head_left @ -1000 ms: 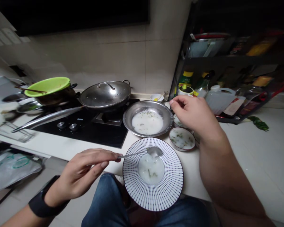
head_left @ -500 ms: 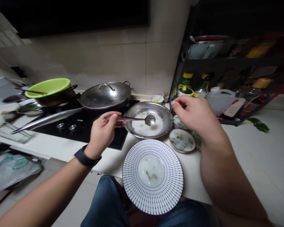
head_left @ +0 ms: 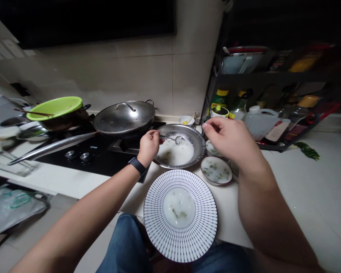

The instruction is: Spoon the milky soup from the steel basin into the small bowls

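Steel spoon ×1 over steel bowl ×1 | left hand: fingers clenched | right hand: fingers pinched, empty

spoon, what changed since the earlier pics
The left hand carried the spoon forward from above the striped plate to inside the steel bowl, over its milky liquid. The right hand stayed raised beside the bowl; the plate stayed put.

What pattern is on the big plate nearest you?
The wide plate is white with thin dark radial lines, best seen in the head view.
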Motion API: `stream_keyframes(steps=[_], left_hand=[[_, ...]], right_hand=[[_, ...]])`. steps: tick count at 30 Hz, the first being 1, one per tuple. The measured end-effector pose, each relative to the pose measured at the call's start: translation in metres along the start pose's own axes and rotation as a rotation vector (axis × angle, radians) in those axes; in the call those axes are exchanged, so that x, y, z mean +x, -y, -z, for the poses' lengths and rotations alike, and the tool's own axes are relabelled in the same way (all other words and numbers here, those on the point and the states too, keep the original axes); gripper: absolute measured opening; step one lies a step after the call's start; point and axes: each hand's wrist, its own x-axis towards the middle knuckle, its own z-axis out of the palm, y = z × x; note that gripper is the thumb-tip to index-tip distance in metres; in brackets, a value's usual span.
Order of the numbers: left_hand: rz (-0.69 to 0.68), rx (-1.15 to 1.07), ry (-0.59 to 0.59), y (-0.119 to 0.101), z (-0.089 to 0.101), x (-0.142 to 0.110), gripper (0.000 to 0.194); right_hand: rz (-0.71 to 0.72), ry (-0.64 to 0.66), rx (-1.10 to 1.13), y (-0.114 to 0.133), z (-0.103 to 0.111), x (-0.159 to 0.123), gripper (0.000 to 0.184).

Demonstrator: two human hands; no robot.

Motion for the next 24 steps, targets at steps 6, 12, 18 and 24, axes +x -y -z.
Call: stream_keyframes(steps=[6, 12, 18, 24], left_hand=[[0.231, -0.182, -0.095, -0.012, 0.004, 0.000, 0.010], [0.331, -0.192, -0.097, -0.034, 0.020, -0.007, 0.011], [0.354, -0.172, -0.065, -0.059, 0.036, -0.016, 0.011], [0.299, -0.154, -0.037, -0.089, 0.060, -0.029, 0.010]], right_hand=[[0.000, -0.002, 0.008, -0.001, 0.000, 0.000, 0.028], [0.002, 0.002, 0.010, -0.001, 0.000, 0.000, 0.028], [-0.009, -0.006, 0.006, 0.000, 0.001, 0.000, 0.027], [-0.002, -0.009, 0.007, 0.000, 0.002, 0.000, 0.027]])
